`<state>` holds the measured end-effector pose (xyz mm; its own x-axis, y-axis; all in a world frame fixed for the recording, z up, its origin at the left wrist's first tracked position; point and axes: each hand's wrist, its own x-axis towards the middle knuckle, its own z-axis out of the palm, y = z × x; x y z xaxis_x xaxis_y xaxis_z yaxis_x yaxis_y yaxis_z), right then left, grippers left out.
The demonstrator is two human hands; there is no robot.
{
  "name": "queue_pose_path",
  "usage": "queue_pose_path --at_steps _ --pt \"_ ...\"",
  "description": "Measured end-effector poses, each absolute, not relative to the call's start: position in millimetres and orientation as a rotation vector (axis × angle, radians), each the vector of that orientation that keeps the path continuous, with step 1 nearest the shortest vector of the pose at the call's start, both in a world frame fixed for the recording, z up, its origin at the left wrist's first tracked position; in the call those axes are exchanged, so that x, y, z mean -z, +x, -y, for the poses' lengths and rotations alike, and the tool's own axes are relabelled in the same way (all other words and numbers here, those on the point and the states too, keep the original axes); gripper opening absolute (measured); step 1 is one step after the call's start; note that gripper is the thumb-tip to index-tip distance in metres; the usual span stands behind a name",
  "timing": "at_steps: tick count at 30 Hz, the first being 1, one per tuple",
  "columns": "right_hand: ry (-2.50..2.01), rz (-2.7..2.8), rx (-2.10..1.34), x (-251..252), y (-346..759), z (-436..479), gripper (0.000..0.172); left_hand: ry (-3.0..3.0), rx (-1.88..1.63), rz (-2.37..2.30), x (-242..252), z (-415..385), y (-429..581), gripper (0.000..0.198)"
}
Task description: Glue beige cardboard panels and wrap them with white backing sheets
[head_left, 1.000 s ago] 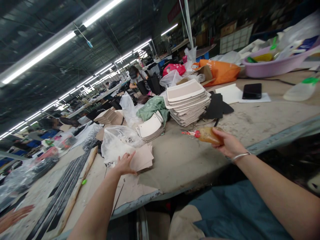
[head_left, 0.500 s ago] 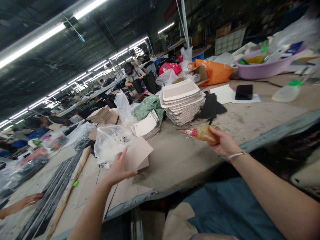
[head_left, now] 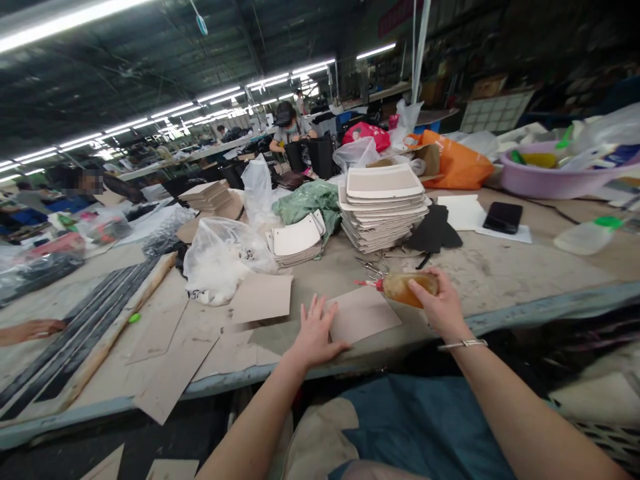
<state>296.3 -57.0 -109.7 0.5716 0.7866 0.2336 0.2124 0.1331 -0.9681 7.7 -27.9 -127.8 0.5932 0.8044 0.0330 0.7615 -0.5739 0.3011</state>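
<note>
Rectangular beige cardboard sheet [head_left: 369, 317] arrives between left hand [head_left: 314, 337] and right hand [head_left: 443, 303]

Compared with 0.5 s ago, the left hand is away from the loose beige cards [head_left: 263, 297] beside the crumpled translucent plastic bag [head_left: 223, 263], and 1 sheet now lies on the worn grey-brown tabletop [head_left: 500, 280], just right of the left fingers. This seems to make the sheet the piece in hand, with the left fingers placed to steady it.

Those fingers are spread, the index and thumb apparently touching the sheet's left side. The right fingers wrap the base end of the amber squeeze bottle with a red nozzle [head_left: 403, 288], thumb pressing its near side.

The bottle's long axis lies nearly level, running sideways from the right fingers; its nozzle points left, towards the left fingertips, near the sheet's far edge. Whether they touch, I cannot tell. The sheet's longer axis appears to run from the left fingers towards the right hand. Metal scissors [head_left: 374, 269] lie just beyond the nozzle, farther from both sets of fingers.
</note>
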Motion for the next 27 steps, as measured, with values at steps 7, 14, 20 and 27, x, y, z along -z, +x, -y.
queue_pose_path --at_steps 7,14,20,27 --pt "-1.345 1.441 -0.195 114.8 262.8 58.4 0.027 2.587 -0.608 -1.264 142.7 52.3 -37.9 0.032" --pt "-1.245 1.742 -0.109 115.0 222.3 58.9 0.02 2.674 -0.498 -1.274 133.2 56.0 -28.3 0.04" --pt "-1.275 1.776 -0.049 120.9 217.0 56.1 0.02 2.673 -0.507 -1.272 134.2 57.3 -29.5 0.038" --pt "-1.321 1.756 0.001 117.7 223.2 56.8 0.02 2.671 -0.483 -1.283 132.5 57.6 -28.9 0.037"
